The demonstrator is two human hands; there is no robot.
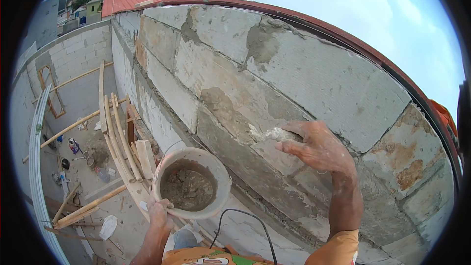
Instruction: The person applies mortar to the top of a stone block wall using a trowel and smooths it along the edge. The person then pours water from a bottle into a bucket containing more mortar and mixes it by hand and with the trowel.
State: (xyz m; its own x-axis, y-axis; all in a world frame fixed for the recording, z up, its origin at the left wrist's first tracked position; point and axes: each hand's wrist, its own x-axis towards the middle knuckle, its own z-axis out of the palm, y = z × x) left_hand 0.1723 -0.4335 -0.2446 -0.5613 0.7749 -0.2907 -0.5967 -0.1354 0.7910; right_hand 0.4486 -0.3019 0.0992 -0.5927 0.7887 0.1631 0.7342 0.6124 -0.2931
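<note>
My left hand grips the rim of a pale grey bucket, which has a thin wire handle. Wet grey mortar lies in the bottom of the bucket. To the right, my right hand is closed on a crumpled, whitish, wet-looking wad whose kind I cannot make out. The wad is at the face of a block wall; whether it presses on the wall I cannot tell. Patches of darker mortar smear the blocks and joints just left of it.
Bamboo poles and planks stand left of the bucket, high above a littered floor. Long metal channels lean at the far left. A black cable loops before me. Red roofing lies beyond the wall.
</note>
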